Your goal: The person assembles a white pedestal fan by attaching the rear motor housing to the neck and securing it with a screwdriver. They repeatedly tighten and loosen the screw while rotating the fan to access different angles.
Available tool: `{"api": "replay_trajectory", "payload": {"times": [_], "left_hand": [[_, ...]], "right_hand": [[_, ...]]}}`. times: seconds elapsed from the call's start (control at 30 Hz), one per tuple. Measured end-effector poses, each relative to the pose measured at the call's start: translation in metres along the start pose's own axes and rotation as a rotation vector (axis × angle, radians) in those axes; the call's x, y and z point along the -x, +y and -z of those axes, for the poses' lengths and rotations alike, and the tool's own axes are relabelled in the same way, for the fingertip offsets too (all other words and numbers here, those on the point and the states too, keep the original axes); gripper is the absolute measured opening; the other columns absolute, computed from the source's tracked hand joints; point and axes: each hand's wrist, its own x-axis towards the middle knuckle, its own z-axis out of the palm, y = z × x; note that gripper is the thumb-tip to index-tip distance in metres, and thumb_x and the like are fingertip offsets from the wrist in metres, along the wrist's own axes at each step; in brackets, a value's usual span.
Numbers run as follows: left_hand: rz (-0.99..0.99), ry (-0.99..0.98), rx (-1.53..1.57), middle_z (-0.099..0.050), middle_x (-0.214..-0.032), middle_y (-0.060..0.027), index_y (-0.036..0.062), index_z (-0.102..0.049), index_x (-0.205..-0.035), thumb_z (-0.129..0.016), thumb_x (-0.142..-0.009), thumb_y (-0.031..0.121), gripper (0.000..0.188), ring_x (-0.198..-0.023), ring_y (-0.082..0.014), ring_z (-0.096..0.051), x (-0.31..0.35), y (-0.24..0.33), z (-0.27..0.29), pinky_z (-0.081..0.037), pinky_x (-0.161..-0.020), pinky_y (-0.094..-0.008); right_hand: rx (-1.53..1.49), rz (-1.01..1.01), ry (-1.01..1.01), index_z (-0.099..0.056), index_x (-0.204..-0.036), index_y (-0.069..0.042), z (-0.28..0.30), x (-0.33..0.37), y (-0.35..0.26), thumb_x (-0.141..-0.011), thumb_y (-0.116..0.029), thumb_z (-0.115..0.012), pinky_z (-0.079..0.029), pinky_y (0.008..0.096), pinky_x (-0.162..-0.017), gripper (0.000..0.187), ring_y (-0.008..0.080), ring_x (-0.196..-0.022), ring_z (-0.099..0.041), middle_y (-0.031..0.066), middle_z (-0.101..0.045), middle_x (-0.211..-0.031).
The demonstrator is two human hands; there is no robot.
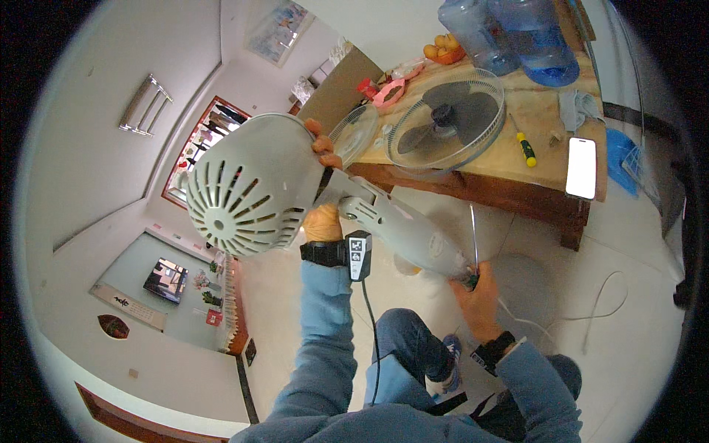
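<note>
A pale grey fan motor housing (pixel 251 184) with slotted vents lies tilted in front of me. My left hand (pixel 323 223) is wrapped round it from behind, with the fingertips showing at its upper edge. From the housing a grey fan neck (pixel 417 232) slopes down to the right. At the lower end of this neck is my right hand (pixel 478 299), closed on a screwdriver (pixel 474 232) whose thin metal shaft points up. The handle is mostly hidden in the fingers. Whether this hand also touches the neck I cannot tell.
The wooden table (pixel 546 184) ahead carries a fan blade in its guard (pixel 443 122), a yellow-black screwdriver (pixel 526 150), a phone (pixel 581 168), a grey cloth (pixel 578 111), oranges (pixel 444 50) and large blue water bottles (pixel 543 44). A white cord (pixel 583 317) trails over the floor.
</note>
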Motion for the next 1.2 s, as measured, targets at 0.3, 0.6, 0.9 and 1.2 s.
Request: {"api": "replay_trajectory", "payload": {"times": [0.3,0.6,0.9,1.2], "left_hand": [[-0.043,0.064,0.03,-0.042,-0.128,-0.0186,0.0012,-0.039,-0.132,-0.059,-0.079,0.02,0.06,-0.099,-0.0254,-0.044,-0.011,-0.006,0.0,-0.041,-0.087,-0.0374],[-0.234,0.187,-0.082,-0.039,-0.127,-0.0241,-0.0038,-0.035,-0.133,-0.065,-0.074,0.024,0.071,-0.102,-0.0294,-0.044,0.003,-0.02,-0.02,-0.04,-0.091,-0.0405],[-0.326,0.163,-0.374,-0.037,-0.137,-0.0204,0.0001,-0.027,-0.139,-0.051,-0.092,0.025,0.058,-0.113,-0.0277,-0.046,0.015,-0.02,-0.011,-0.041,-0.1,-0.0392],[-0.299,0.207,-1.203,-0.035,-0.14,-0.0213,0.0064,-0.031,-0.139,-0.054,-0.09,0.036,0.062,-0.124,-0.0325,-0.039,0.021,-0.015,-0.004,-0.033,-0.106,-0.0446]], "right_hand": [[0.111,-0.097,-0.385,-0.045,-0.109,-0.004,0.037,-0.03,-0.023,-0.062,-0.025,-0.084,-0.05,0.0446,-0.072,0.065,0.0393,-0.088,-0.061,0.0225,-0.061,-0.097],[0.183,0.02,-0.362,-0.05,-0.108,-0.004,0.032,-0.027,-0.02,-0.062,-0.029,-0.083,-0.051,0.0426,-0.071,0.062,0.0375,-0.088,-0.062,0.0201,-0.062,-0.099],[0.21,0.048,-0.357,-0.052,-0.1,-0.004,0.032,-0.026,-0.022,-0.064,-0.031,-0.082,-0.05,0.0419,-0.07,0.054,0.0364,-0.086,-0.062,0.0196,-0.062,-0.095],[0.194,0.002,-0.375,-0.05,-0.1,-0.003,0.03,-0.028,-0.02,-0.065,-0.031,-0.081,-0.049,0.0424,-0.07,0.055,0.0381,-0.087,-0.061,0.0214,-0.062,-0.094]]}}
